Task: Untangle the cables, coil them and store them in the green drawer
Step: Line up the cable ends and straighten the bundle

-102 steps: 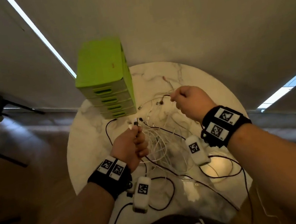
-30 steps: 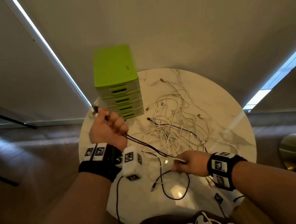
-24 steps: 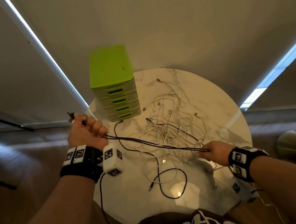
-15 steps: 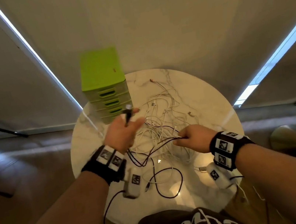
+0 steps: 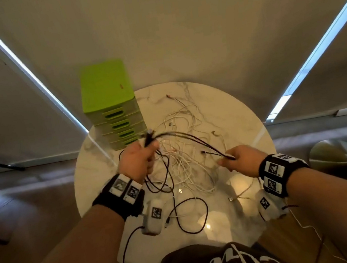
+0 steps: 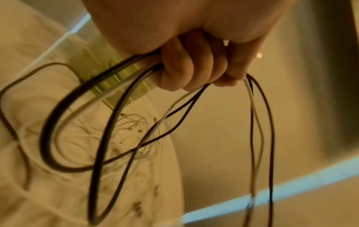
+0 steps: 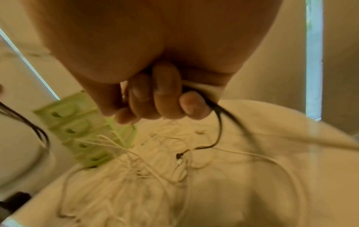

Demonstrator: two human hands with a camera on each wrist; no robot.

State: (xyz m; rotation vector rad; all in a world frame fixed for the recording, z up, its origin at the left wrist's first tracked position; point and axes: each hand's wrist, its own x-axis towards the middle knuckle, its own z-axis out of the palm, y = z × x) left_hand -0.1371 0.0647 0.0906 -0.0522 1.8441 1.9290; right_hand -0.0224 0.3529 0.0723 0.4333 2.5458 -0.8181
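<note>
My left hand (image 5: 142,159) grips the plug end and several hanging loops of a black cable (image 5: 187,138) above the round marble table (image 5: 234,121); its curled fingers (image 6: 190,67) close round the loops (image 6: 108,122). From there the cable runs right to my right hand (image 5: 231,158), whose fingers (image 7: 165,95) pinch the black cable (image 7: 218,127). A tangle of white cables (image 5: 189,165) lies on the table between and beyond the hands. The green drawer unit (image 5: 111,104) stands at the table's back left, its drawers closed.
A loose black loop (image 5: 192,214) lies near the table's front edge. White sensor boxes (image 5: 155,216) hang under both wrists. A brass-coloured stool (image 5: 341,164) stands right of the table, and a wall rises close behind it.
My left hand has gathered more black cable into loops and holds its plug up. My right hand has slid out to the right along the cable, drawing it taut.
</note>
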